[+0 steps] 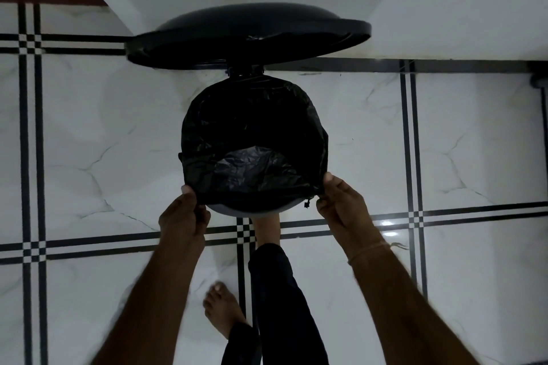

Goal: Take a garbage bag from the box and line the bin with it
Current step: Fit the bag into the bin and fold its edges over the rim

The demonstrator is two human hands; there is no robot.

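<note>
A round pedal bin (pixel 252 210) stands on the tiled floor below me, its black lid (pixel 249 35) tipped up and open at the back. A black garbage bag (pixel 255 139) sits inside the bin, its mouth folded over most of the rim. My left hand (pixel 185 213) pinches the bag's edge at the near left of the rim. My right hand (pixel 341 201) pinches the edge at the near right. Between my hands a grey strip of the bin's near rim shows below the bag. The box is not in view.
One foot (pixel 267 230) rests at the bin's base, under the near rim; the other foot (pixel 221 310) stands on the white tiles with black lines. White walls (pixel 444 3) meet in a corner right behind the bin.
</note>
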